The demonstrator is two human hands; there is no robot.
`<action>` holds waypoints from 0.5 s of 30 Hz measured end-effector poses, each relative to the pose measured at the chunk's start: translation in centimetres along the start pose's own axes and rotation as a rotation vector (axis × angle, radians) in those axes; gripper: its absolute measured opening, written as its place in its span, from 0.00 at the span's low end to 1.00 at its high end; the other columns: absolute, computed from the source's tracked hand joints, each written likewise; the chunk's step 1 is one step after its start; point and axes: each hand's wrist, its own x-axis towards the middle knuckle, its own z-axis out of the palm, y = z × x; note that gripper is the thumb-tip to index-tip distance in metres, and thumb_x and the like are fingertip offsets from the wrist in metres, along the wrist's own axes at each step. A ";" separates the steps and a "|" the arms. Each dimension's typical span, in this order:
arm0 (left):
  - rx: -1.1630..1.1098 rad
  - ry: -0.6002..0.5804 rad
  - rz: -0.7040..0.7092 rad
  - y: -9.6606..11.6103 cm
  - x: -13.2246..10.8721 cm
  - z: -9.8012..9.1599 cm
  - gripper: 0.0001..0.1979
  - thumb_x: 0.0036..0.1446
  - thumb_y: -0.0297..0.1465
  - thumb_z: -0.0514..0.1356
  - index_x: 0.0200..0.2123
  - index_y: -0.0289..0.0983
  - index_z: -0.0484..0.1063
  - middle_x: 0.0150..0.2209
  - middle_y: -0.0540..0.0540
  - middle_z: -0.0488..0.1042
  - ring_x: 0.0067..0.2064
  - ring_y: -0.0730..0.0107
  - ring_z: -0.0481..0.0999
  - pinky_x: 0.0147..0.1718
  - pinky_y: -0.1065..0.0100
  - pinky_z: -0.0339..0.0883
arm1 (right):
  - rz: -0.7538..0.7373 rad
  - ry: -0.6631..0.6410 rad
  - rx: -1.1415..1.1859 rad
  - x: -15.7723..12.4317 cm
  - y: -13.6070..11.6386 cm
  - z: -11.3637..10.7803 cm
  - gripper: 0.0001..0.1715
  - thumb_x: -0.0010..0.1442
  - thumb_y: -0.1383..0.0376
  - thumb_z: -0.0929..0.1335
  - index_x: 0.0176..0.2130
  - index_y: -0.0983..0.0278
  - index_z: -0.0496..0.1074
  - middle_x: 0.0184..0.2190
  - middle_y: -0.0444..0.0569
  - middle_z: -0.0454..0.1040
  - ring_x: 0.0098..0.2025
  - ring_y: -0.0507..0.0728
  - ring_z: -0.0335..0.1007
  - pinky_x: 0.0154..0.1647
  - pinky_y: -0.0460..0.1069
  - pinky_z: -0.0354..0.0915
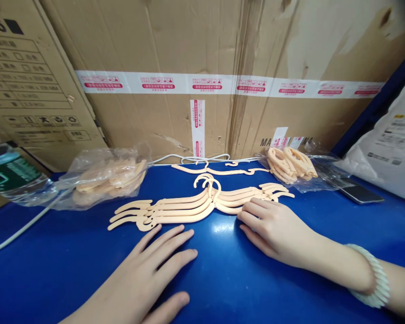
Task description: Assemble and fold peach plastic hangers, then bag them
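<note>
Several peach-coloured plastic clothes hangers [185, 211] lie stacked together on the blue table, their hooks pointing away from me. My left hand [155, 265] is open with the fingers spread, just in front of the stack's left end and apart from it. At the right side, my right hand [270, 225] has its fingers bent together over the arm of the nearest hanger; the fingertips partly hide that arm. Behind the stack lies another peach hanger [219, 171] with its hook toward the cardboard.
A clear bag of folded peach pieces [108, 177] lies at left by a bottle [10, 173]. Another bagged bundle [290, 164] and a dark phone [361, 190] are at right. A white cable [30, 231] crosses the table [216, 279]. Cardboard [155, 121] walls the back.
</note>
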 end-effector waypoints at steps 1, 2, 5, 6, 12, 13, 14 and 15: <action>0.013 -0.016 0.022 -0.1 0.1 -0.2 0.22 0.63 0.40 0.58 0.60 0.50 0.66 0.63 0.50 0.68 0.61 0.51 0.71 0.56 0.45 0.69 | 0.001 0.000 0.001 0.0 0.0 0.0 0.12 0.67 0.68 0.61 0.35 0.65 0.71 0.33 0.51 0.72 0.35 0.59 0.64 0.37 0.53 0.59; 0.024 -0.032 0.041 -0.2 0.1 -0.3 0.22 0.63 0.40 0.58 0.60 0.49 0.66 0.63 0.49 0.68 0.60 0.51 0.71 0.55 0.45 0.69 | 0.001 -0.001 0.003 0.0 0.0 0.0 0.12 0.67 0.68 0.61 0.35 0.65 0.71 0.33 0.51 0.72 0.35 0.59 0.64 0.37 0.53 0.59; 0.042 -0.042 0.048 -0.3 0.2 -0.6 0.22 0.64 0.38 0.58 0.61 0.49 0.66 0.64 0.48 0.67 0.61 0.50 0.71 0.55 0.45 0.70 | -0.005 -0.001 0.009 -0.1 0.0 0.0 0.12 0.67 0.68 0.60 0.35 0.66 0.72 0.33 0.51 0.72 0.35 0.59 0.64 0.37 0.54 0.60; 0.042 -0.042 0.045 -0.2 0.2 -0.6 0.22 0.64 0.38 0.57 0.61 0.48 0.66 0.64 0.48 0.67 0.61 0.51 0.71 0.55 0.46 0.70 | -0.008 -0.003 0.011 -0.1 0.0 -0.1 0.13 0.67 0.68 0.60 0.35 0.66 0.72 0.33 0.51 0.72 0.35 0.60 0.64 0.37 0.54 0.60; 0.046 -0.053 0.051 -0.1 0.1 -0.6 0.21 0.65 0.37 0.56 0.61 0.46 0.66 0.65 0.47 0.66 0.62 0.52 0.70 0.55 0.48 0.71 | -0.005 0.001 0.014 -0.1 0.0 0.0 0.12 0.67 0.68 0.61 0.37 0.66 0.72 0.34 0.52 0.72 0.36 0.60 0.65 0.37 0.54 0.60; 0.048 -0.053 0.050 -0.1 0.1 -0.7 0.21 0.65 0.36 0.56 0.61 0.46 0.66 0.65 0.47 0.66 0.62 0.52 0.70 0.55 0.48 0.71 | -0.005 0.000 0.012 -0.1 0.0 0.0 0.12 0.67 0.68 0.60 0.37 0.66 0.72 0.34 0.52 0.72 0.35 0.60 0.65 0.37 0.54 0.60; 0.048 -0.052 0.049 -0.1 0.2 -0.7 0.21 0.65 0.36 0.56 0.61 0.46 0.66 0.65 0.47 0.66 0.62 0.52 0.69 0.55 0.48 0.70 | -0.003 -0.003 0.009 -0.1 0.0 0.0 0.12 0.67 0.68 0.61 0.37 0.66 0.72 0.34 0.52 0.72 0.35 0.60 0.64 0.37 0.54 0.60; 0.047 -0.050 0.047 -0.1 0.2 -0.8 0.21 0.64 0.36 0.56 0.61 0.47 0.66 0.65 0.47 0.66 0.62 0.53 0.69 0.55 0.48 0.70 | -0.002 -0.006 0.006 -0.1 0.0 0.0 0.12 0.67 0.69 0.61 0.37 0.66 0.72 0.34 0.52 0.72 0.35 0.60 0.64 0.37 0.54 0.60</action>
